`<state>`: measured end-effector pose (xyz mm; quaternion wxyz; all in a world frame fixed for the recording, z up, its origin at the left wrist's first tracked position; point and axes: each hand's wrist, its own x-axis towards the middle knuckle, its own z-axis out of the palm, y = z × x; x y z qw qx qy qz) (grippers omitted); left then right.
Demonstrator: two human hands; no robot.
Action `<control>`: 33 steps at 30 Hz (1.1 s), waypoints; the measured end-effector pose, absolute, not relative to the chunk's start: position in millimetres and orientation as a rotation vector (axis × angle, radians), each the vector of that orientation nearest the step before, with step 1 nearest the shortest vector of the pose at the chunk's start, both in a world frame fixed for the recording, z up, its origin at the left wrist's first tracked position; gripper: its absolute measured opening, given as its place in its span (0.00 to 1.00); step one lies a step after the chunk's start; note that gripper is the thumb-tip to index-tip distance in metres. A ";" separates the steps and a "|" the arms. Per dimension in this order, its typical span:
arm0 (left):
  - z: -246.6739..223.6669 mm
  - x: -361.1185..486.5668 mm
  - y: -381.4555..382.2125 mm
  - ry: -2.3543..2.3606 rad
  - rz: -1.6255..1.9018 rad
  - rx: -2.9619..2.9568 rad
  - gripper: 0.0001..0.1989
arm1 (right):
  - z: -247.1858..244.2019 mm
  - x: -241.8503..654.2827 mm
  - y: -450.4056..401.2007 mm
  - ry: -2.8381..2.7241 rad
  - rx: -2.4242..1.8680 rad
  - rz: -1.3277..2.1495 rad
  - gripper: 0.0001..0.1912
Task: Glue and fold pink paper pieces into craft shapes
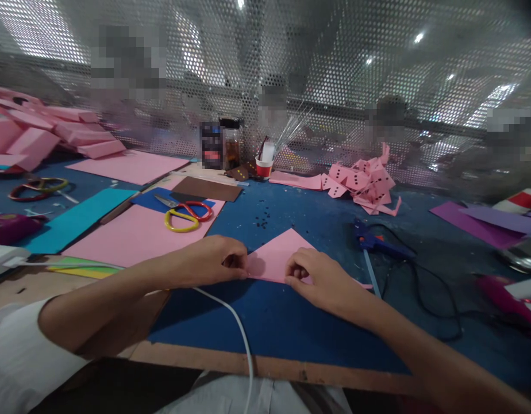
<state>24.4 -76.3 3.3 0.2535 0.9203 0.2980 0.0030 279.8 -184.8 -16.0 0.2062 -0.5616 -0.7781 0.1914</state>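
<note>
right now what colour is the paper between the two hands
The paper is pink; it shows best in the head view, the only one.

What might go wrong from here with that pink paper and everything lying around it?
The pink paper might crease crookedly if the left hand's grip or right hand's grip slips.

The white cable runs under the left forearm and over the table edge, so a moving arm could snag it.

The blue glue gun lies near the right forearm; I can't tell if it's hot, but brushing it might burn.
</note>
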 end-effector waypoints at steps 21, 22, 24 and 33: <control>1.7 28.8 -80.4 0.831 0.018 2.573 0.09 | -17.9 275.0 -182.9 -2.149 -1.594 0.497 0.04; 1.7 29.1 -80.9 0.834 0.022 2.575 0.09 | -17.9 274.5 -182.9 -2.147 -1.599 0.496 0.03; 1.1 29.8 -81.8 0.847 0.032 2.574 0.08 | -17.8 273.9 -182.9 -2.137 -1.611 0.495 0.03; -8.6 31.6 -83.7 0.893 0.118 2.625 0.17 | -18.7 271.6 -183.0 -2.139 -1.642 0.480 0.03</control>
